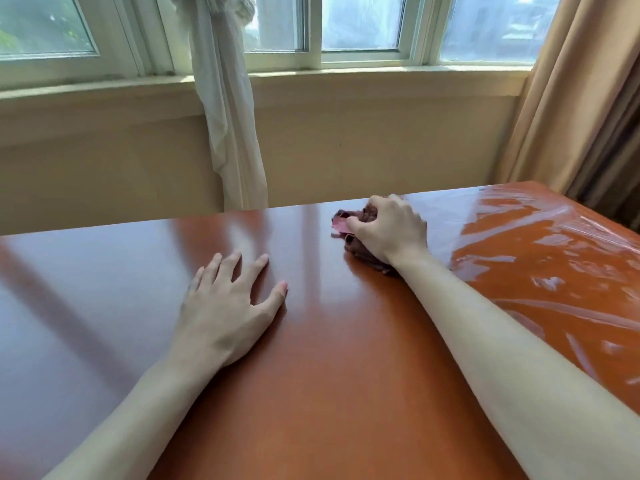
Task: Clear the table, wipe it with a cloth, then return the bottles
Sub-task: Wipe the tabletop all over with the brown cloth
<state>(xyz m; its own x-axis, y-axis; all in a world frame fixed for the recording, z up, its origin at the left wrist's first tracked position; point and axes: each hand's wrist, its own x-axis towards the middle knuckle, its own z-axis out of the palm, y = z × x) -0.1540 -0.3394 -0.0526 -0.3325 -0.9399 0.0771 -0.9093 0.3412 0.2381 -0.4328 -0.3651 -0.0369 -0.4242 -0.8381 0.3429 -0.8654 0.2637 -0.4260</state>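
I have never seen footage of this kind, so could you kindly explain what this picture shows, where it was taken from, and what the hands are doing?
There is no machine here: the one picture comes from a camera worn on a person's head, looking forward and down over their own arms. The left hand rests flat, fingers spread, on a glossy reddish-brown table. The right hand has its grip curled round a bunched dark reddish cloth, pressed to the table near its far edge. The table's right part carries a wrinkled clear plastic film. No bottles are in view. Behind are a window, a knotted white curtain and a tan curtain.
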